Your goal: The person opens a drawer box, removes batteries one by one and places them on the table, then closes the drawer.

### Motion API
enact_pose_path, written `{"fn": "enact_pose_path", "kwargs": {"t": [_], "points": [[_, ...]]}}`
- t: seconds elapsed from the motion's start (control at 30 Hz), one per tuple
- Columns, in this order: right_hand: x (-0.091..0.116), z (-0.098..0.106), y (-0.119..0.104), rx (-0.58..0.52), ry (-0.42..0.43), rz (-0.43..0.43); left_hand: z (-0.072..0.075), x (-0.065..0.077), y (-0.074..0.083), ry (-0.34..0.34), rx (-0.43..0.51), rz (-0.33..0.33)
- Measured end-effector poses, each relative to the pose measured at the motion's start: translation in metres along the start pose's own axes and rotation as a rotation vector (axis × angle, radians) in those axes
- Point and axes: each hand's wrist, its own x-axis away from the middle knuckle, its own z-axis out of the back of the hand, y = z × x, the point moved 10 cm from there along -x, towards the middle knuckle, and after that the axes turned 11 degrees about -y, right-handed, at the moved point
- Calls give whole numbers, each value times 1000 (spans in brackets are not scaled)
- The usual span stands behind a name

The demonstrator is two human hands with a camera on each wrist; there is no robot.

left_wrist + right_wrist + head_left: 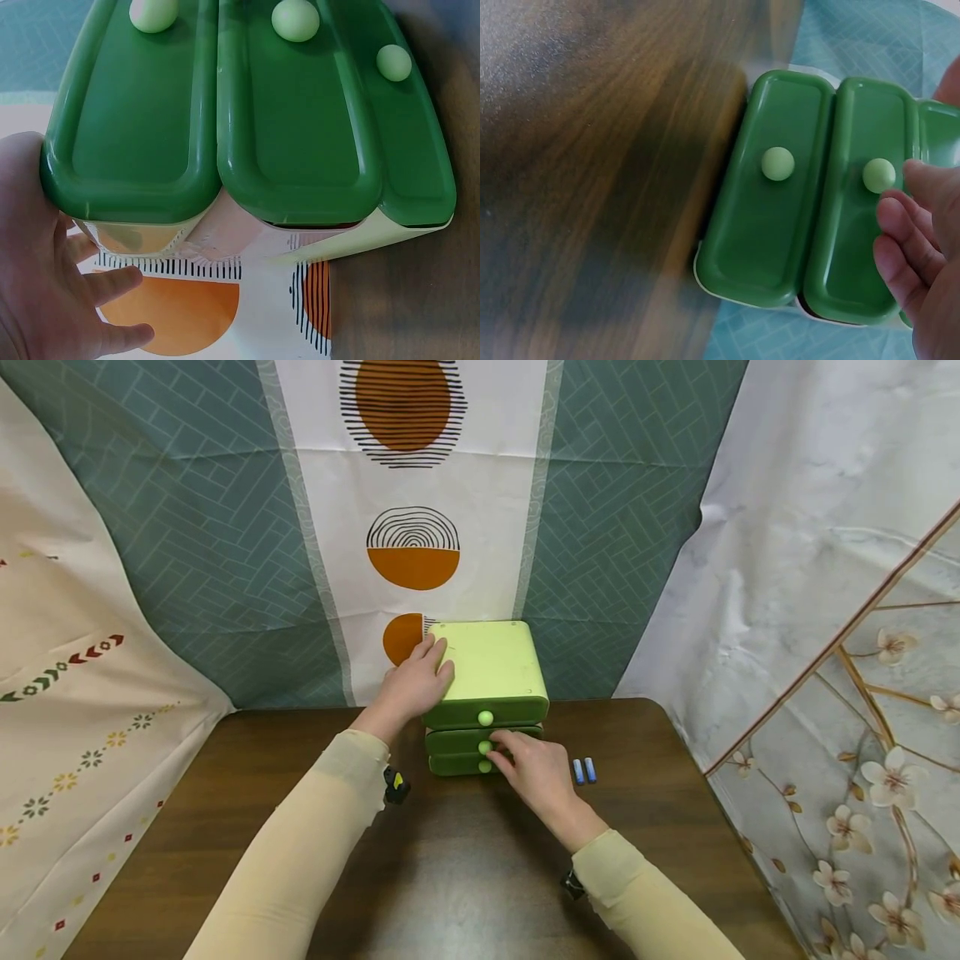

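A small three-drawer cabinet (491, 660) stands on the table, with a pale yellow-green top and dark green drawer fronts, each with a round pale knob. My left hand (417, 681) rests on its top left edge; in the left wrist view the fingers (112, 285) are spread beside the cabinet wall. My right hand (536, 770) is at the middle drawer (855, 255), thumb and fingers around its knob (879, 176). The right wrist view shows a small space between fingertips and knob. A thin dark gap shows at the end of that drawer front.
Two small blue-and-white cylinders (584, 771) lie side by side on the brown wooden table (465, 860), right of the cabinet. A patterned cloth (622, 527) hangs behind the cabinet, and a floral cloth (840, 693) hangs along the right side.
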Motion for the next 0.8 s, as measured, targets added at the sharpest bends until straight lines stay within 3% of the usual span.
{"fn": "enact_pose_path", "kwargs": {"t": [0.8], "points": [[0, -19, 0, 28, -26, 8, 0, -1, 0, 2, 7, 4]]}}
